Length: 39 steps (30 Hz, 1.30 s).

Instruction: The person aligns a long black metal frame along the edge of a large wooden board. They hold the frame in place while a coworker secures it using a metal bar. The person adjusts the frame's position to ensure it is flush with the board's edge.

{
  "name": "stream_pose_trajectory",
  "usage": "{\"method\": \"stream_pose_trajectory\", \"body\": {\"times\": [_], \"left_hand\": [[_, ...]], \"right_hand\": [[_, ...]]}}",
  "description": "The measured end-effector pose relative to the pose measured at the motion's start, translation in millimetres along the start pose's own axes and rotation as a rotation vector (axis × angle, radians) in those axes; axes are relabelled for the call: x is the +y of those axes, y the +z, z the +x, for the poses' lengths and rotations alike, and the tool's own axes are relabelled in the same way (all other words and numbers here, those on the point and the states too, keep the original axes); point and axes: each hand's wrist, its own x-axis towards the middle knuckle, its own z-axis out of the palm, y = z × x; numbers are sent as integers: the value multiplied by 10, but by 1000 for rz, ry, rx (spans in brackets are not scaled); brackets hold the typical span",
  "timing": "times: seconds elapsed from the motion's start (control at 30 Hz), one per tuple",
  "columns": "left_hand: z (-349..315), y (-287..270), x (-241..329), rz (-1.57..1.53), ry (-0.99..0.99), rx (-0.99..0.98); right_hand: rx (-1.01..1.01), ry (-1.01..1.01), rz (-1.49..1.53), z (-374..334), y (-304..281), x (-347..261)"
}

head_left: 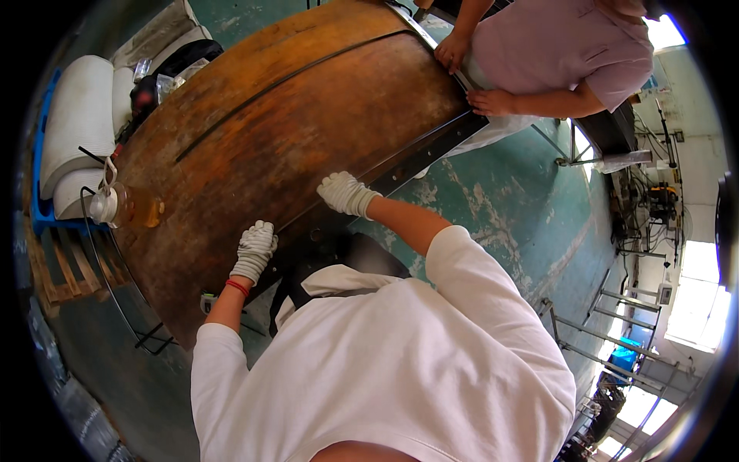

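A broad brown work table (254, 154) with a stained surface stretches in front of me. Along its near edge runs a thin dark strip (419, 143), beside a black metal rail with holes (412, 165). My left hand (255, 250), in a white knitted glove, is closed over the strip at the near left. Farther right, my right hand (345, 194), gloved alike, has its fingers curled over the same strip. Both palms and the undersides of the fingers are hidden. Another long dark strip (292, 83) lies across the middle of the table, apart from my hands.
At the table's right end, a co-worker in a pale pink shirt (558, 54) rests both bare hands on a metal edge. A bottle of amber liquid (138, 208) lies at the left edge. White rolls (77, 115) sit in a blue tray beyond. Metal frames (616, 339) stand right.
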Motion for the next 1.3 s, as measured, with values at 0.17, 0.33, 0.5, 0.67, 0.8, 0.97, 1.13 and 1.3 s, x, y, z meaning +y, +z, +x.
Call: {"method": "stream_pose_trajectory", "body": {"times": [0.17,0.33,0.5,0.67,0.8,0.97,1.13,1.3], "left_hand": [[29,-42,-35,8,15,4],[89,-81,-74,47,-9,-17],[117,-100,-134,39,13,9],[208,-140,-226,58,-13,-31],[221,-161,-241,48,10,-37],[142,-118,-183,13,6,-29],[-20,-129,-105,-117,-51,-64],[-63,-194,218,11,-7,-80]], "right_hand": [[6,6,-3,43,9,13],[12,41,-33,109,39,-5],[6,30,-18,164,35,16],[4,57,-16,247,20,-2],[-12,58,11,266,-19,2],[72,-14,18,61,-180,147],[158,-106,-11,-51,-23,292],[130,-170,86,-173,43,387]]}}
